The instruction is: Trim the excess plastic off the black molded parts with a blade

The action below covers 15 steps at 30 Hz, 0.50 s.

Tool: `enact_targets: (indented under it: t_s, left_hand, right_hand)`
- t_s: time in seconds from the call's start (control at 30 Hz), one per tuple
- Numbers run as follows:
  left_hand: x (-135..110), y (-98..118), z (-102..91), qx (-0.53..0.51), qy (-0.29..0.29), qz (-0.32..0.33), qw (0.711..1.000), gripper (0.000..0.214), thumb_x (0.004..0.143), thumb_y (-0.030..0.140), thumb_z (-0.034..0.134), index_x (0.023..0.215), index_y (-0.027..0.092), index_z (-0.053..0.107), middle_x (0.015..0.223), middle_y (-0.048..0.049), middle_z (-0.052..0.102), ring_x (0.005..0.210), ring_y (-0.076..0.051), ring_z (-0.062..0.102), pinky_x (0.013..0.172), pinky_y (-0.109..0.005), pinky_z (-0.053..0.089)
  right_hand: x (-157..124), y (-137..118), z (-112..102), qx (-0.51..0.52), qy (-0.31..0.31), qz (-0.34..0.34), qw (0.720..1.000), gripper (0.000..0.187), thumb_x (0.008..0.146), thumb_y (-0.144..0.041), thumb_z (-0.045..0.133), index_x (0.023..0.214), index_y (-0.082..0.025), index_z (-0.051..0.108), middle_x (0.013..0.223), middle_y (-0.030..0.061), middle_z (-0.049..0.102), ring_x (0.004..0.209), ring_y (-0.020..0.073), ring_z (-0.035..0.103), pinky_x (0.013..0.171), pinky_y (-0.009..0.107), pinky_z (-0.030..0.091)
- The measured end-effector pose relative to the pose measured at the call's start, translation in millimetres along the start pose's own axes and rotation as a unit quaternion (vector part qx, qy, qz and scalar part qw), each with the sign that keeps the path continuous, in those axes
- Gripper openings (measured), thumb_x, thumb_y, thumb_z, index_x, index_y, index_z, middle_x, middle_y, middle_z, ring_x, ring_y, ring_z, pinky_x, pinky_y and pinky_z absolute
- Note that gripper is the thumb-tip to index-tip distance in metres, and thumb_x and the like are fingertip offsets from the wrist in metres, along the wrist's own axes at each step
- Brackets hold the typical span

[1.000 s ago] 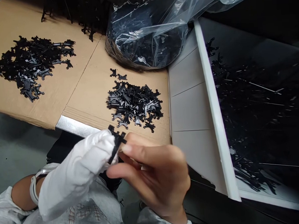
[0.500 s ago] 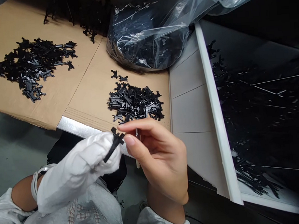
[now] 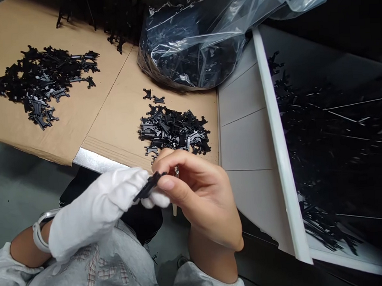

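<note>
Between my two hands is a small black plastic part, tilted, with its notched end towards the right. My left hand, in a white glove, is closed on its lower left end. The bare thumb and forefinger of my right hand pinch the upper right end. Something small and metallic shows behind the right fingers; its kind is not clear. Just beyond my hands lies a heap of similar black parts, with two loose ones above it.
Another heap of black parts lies on the cardboard-covered table at left. A clear plastic bag full of black parts stands at the back. On the right is a white-walled box holding dark parts and thin rods.
The black part has turned, showing a narrower side now. My right fingers have closed further over its end, and my left gloved fingers have shifted around it.
</note>
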State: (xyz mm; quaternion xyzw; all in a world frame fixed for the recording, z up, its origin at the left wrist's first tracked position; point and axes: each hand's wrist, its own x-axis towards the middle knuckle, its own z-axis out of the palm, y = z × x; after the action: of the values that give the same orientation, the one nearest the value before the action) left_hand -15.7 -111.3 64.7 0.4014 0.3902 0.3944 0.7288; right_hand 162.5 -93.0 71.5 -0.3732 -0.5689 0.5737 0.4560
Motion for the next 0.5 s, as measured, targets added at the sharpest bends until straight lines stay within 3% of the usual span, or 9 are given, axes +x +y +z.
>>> enact_targets:
  t_s: [0.13, 0.27, 0.37, 0.5]
  left_hand:
    - [0, 9, -2.3, 0.146, 0.041, 0.076, 0.985, 0.034, 0.106, 0.027, 0.051, 0.081, 0.022, 0.073, 0.081, 0.0046, 0.073, 0.078, -0.010, 0.063, 0.076, -0.018, 0.048]
    - [0, 13, 2.8, 0.165, 0.106, 0.058, 0.979, 0.018, 0.088, 0.030, 0.072, 0.073, 0.022, 0.070, 0.069, 0.0025, 0.068, 0.062, -0.013, 0.057, 0.060, -0.023, 0.046]
    - [0, 12, 4.6, 0.178, 0.135, 0.034, 0.974, 0.017, 0.082, 0.029, 0.073, 0.068, 0.022, 0.067, 0.065, 0.0020, 0.064, 0.058, -0.013, 0.053, 0.057, -0.025, 0.045]
    - [0, 11, 2.9, 0.120, 0.158, -0.001, 0.980, 0.017, 0.080, 0.030, 0.072, 0.068, 0.022, 0.063, 0.067, 0.0016, 0.062, 0.061, -0.013, 0.055, 0.059, -0.025, 0.049]
  right_hand:
    - [2, 0, 1, 0.006, 0.001, 0.023, 1.000, 0.030, 0.087, -0.040, 0.086, 0.076, -0.020, 0.067, 0.068, -0.0039, 0.063, 0.052, 0.0071, 0.049, 0.050, 0.022, 0.043]
    - [-2, 2, 3, -0.049, 0.032, 0.032, 0.998, 0.029, 0.091, -0.043, 0.082, 0.079, -0.020, 0.068, 0.066, -0.0046, 0.059, 0.050, 0.0066, 0.043, 0.047, 0.023, 0.039]
    - [-11, 2, 1, -0.062, 0.045, -0.005, 0.997, 0.032, 0.104, -0.050, 0.063, 0.110, -0.021, 0.077, 0.079, 0.0010, 0.069, 0.062, 0.0126, 0.060, 0.057, 0.027, 0.052]
    - [-22, 3, -3, -0.126, 0.013, -0.092, 0.988, 0.038, 0.113, -0.032, 0.045, 0.144, -0.026, 0.066, 0.090, 0.0038, 0.074, 0.084, 0.0180, 0.070, 0.077, 0.034, 0.061]
